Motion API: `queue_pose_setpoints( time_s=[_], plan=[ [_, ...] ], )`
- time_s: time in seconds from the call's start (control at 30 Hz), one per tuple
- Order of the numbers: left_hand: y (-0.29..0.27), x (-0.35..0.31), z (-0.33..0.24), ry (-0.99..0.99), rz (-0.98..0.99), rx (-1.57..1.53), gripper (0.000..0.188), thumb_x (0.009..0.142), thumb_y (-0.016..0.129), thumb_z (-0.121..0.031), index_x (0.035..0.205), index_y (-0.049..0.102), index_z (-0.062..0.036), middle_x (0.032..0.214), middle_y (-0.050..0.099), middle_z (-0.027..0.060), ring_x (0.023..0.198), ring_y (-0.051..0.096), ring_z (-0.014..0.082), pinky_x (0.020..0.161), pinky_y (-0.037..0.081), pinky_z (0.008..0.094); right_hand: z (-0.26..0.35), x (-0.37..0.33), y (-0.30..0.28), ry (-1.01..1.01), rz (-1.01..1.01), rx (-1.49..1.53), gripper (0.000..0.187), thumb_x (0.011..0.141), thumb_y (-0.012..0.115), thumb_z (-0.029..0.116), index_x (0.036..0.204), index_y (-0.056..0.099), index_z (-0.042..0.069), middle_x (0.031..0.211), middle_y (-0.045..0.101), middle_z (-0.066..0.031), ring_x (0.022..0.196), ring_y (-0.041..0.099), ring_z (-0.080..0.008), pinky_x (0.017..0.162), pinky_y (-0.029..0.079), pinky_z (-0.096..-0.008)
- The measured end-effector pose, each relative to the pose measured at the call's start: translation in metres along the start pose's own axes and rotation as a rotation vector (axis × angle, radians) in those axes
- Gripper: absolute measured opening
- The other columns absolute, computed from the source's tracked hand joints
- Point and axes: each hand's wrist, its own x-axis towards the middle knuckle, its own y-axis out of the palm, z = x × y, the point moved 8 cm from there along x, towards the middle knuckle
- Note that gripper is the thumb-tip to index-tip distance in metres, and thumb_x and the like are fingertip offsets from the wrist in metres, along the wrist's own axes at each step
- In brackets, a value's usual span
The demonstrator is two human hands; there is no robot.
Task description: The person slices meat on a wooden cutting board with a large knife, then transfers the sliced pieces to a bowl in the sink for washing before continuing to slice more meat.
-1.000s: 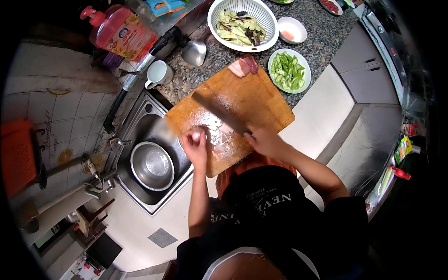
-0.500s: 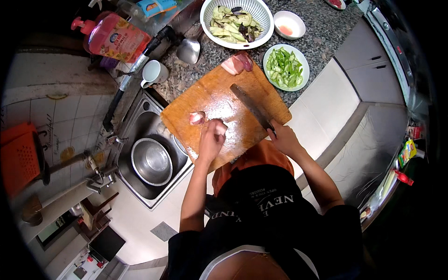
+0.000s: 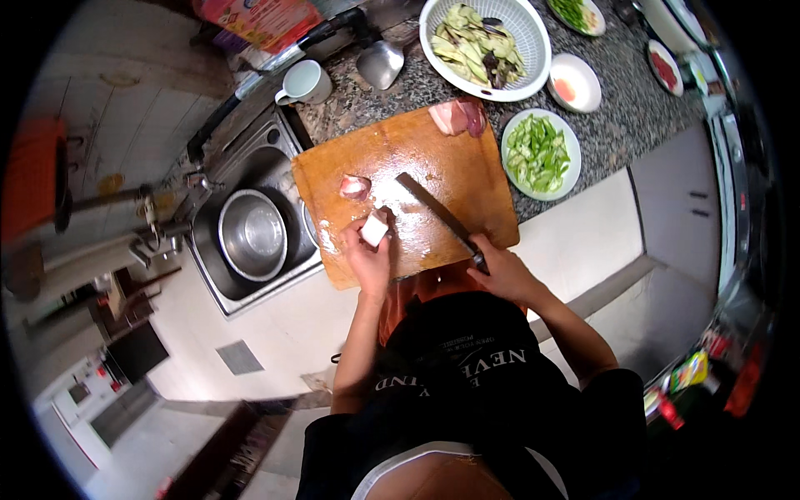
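Observation:
A wooden cutting board [image 3: 329, 162] lies in front of me. My left hand [image 3: 368, 260] is closed on a chunk of pork [image 3: 374, 228], its white fatty side facing up, over the board's near left part. My right hand [image 3: 502, 271] grips the dark handle of a kitchen knife [image 3: 437, 206]; its blade slants up and left over the middle of the board, apart from the chunk. Just beyond my left hand sits a smaller pork piece [image 3: 355, 186]. Another piece of raw meat [image 3: 450, 118], pink and dark red, rests at the board's far right corner.
Right of the board stands a plate of sliced green peppers [image 3: 537, 154]. Behind it are a white colander [image 3: 537, 62] of cut eggplant and a small bowl [image 3: 587, 83]. A mug [image 3: 305, 82] and a metal spatula [image 3: 381, 65] lie far left. The sink holds a steel basin [image 3: 252, 235].
My left hand has turned the pork chunk so its white side shows. The view has shifted, bringing more dishes in at the far right. The knife remains in my right hand.

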Motion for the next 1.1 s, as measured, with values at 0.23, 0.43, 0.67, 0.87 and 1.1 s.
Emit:
queue_pose_setpoints(
  time_s=[0.23,0.43,0.67,0.87,1.1],
  plan=[
    [0.035,-0.051,0.005,0.046,0.019,0.222,0.037,0.074,0.07,-0.014,0.106,0.055,-0.0042,0.103,0.054,0.0133,0.098,0.05,0.0306,0.085,0.04,0.0376,-0.017,0.003,-0.03,-0.075,0.114,-0.251,0.047,0.082,0.057,0.017,0.123,0.036,0.008,0.083,0.061,-0.022,0.078,0.06,-0.0383,0.063,0.047,-0.0453],
    [0.034,-0.033,-0.009,0.178,-0.141,0.311,0.014,0.078,0.064,-0.008,0.092,0.063,-0.0052,0.105,0.058,0.0109,0.097,0.052,0.0286,0.085,0.041,0.036,0.002,0.018,-0.06,-0.195,0.027,-0.274,0.035,0.079,0.051,0.01,0.113,0.044,0.005,0.073,0.061,-0.0177,0.069,0.06,-0.0374,0.059,0.048,-0.0469],
    [0.04,-0.032,0.004,0.082,-0.101,0.257,0.013,0.077,0.064,-0.007,0.09,0.062,-0.0036,0.097,0.059,0.0115,0.092,0.051,0.029,0.083,0.04,0.0376,0.041,0.012,-0.067,-0.266,0.061,-0.384,0.039,0.08,0.054,0.011,0.117,0.045,0.004,0.072,0.059,-0.0167,0.058,0.059,-0.0337,0.051,0.048,-0.0418],
    [0.043,-0.027,0.003,0.268,-0.045,0.305,0.024,0.07,0.066,-0.003,0.093,0.063,-0.003,0.096,0.06,0.0141,0.093,0.052,0.034,0.085,0.04,0.0401,0.063,0.012,-0.053,-0.333,0.15,-0.559,0.043,0.078,0.051,0.009,0.12,0.043,0.003,0.079,0.057,-0.0158,0.061,0.061,-0.0318,0.051,0.049,-0.0396],
    [0.043,-0.029,0.025,0.193,0.021,0.193,0.032,0.066,0.068,-0.004,0.098,0.063,-0.0042,0.099,0.061,0.0115,0.095,0.052,0.0324,0.086,0.041,0.0398,0.055,0.006,-0.049,-0.162,0.34,-0.642,0.048,0.077,0.049,0.006,0.124,0.037,0.003,0.083,0.056,-0.0185,0.066,0.061,-0.0327,0.056,0.049,-0.039]
  ],
)
